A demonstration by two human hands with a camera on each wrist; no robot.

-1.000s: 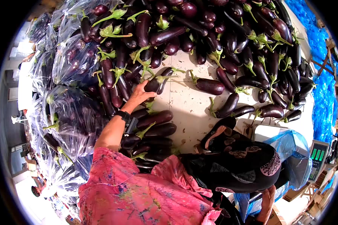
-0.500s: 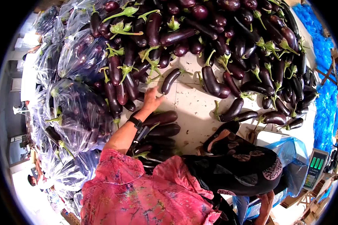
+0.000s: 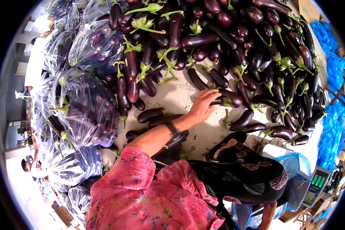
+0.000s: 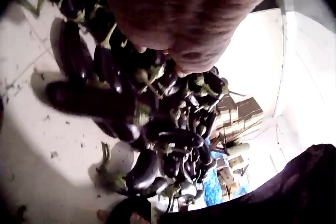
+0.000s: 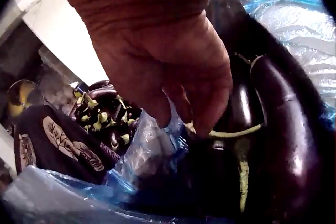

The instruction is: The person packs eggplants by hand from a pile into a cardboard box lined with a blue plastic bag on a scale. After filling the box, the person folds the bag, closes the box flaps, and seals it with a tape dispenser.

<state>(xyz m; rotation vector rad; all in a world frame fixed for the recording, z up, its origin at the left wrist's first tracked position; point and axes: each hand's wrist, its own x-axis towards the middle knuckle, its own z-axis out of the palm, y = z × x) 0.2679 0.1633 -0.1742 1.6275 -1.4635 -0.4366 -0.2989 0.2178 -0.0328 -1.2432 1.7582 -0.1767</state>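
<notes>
Eggplant point(image 3: 227, 97) is lying on the tiled floor point(image 3: 180, 97) at the heap's near edge, left hand point(image 3: 203, 105) curling around it. Right hand point(image 5: 157, 61) is pinching the blue bag point(image 5: 152, 148) rim. Stacked neighbours are likely rolling loose if it is pulled out.

Glossy smooth-skinned eggplants point(image 3: 226, 97), crinkly clear plastic bags point(image 3: 84, 103), matt tiled floor point(image 3: 176, 97)

Dark purple eggplants point(image 3: 234, 46) are showing green stems — a pink floral sleeve point(image 3: 149, 191) and blue plastic bag point(image 5: 152, 145) are contrasting.
</notes>
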